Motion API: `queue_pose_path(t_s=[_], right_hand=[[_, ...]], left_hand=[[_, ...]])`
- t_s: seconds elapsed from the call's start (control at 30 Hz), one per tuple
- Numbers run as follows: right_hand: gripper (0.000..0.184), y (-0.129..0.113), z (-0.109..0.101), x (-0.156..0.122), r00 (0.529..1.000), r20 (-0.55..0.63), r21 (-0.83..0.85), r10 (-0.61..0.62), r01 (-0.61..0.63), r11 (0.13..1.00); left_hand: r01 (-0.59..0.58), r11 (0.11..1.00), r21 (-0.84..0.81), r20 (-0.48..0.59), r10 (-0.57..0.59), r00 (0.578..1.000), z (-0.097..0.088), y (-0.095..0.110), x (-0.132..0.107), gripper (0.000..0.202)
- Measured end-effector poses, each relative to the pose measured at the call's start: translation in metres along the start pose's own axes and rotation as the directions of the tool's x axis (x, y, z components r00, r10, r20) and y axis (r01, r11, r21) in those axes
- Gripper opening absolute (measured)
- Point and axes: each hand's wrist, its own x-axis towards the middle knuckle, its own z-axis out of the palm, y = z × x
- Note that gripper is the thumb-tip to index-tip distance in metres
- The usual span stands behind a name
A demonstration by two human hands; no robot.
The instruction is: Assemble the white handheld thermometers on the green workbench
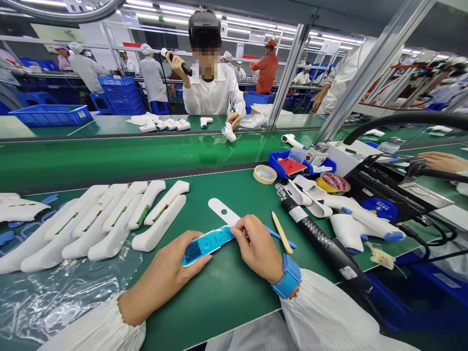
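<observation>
My left hand (175, 265) grips the near end of a flat blue panel with a dark window (212, 241), thumb and fingers on its two long edges. At the panel's far end my right hand (258, 246) pinches the tip between thumb and fingers; whether a film lies in that pinch is too small to see. Just behind the panel lies a white strip with a round hole (223, 211). To the right of my right hand are a wooden-handled pick (281, 231) and a blue pen-like tool (281, 237), partly hidden by the hand.
White shell halves (159, 222), several with green circuit boards, line the left side above clear plastic film (84, 292). A black electric screwdriver (321, 243), tape roll (265, 174), blue bin (281, 163) and white housings (354, 224) stand right. A co-worker (212, 87) sits across the green belt (146, 153).
</observation>
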Motion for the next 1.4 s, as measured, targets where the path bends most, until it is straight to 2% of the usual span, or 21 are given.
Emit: queue_pose_path(t_s=[0.63, 0.8, 0.93, 1.03, 1.17, 1.4], right_hand=[[0.013, -0.007, -0.006, -0.005, 0.999, 0.027, 0.096, -0.025, 0.022, 0.995], [0.013, -0.004, -0.008, -0.001, 0.995, 0.045, 0.125, 0.093, -0.098, 0.987], [0.011, 0.001, -0.008, 0.001, 0.972, 0.071, 0.205, 0.223, -0.233, 0.951], [0.009, 0.002, -0.008, 0.001, 0.959, 0.084, 0.238, 0.269, -0.282, 0.929], [0.011, 0.0, -0.009, 0.001, 0.961, 0.088, 0.234, 0.263, -0.276, 0.932], [0.012, -0.013, -0.012, -0.009, 0.987, 0.093, 0.204, 0.131, -0.148, 0.968]], left_hand=[[0.006, 0.999, 0.041, 0.007, -0.006, 1.0, 0.003, -0.003, 0.001, 0.033], [0.049, 0.999, -0.012, 0.003, -0.049, 0.999, 0.0, -0.001, -0.002, 0.042], [0.074, 0.995, -0.059, 0.028, -0.073, 0.997, -0.005, -0.002, -0.006, 0.045], [0.08, 0.993, -0.083, 0.055, -0.076, 0.996, -0.007, -0.005, -0.005, 0.047], [0.016, 0.992, -0.123, 0.075, -0.007, 0.997, -0.007, -0.007, -0.001, 0.043], [-0.123, 0.992, -0.025, 0.059, 0.124, 0.99, -0.006, 0.001, -0.001, 0.041]])
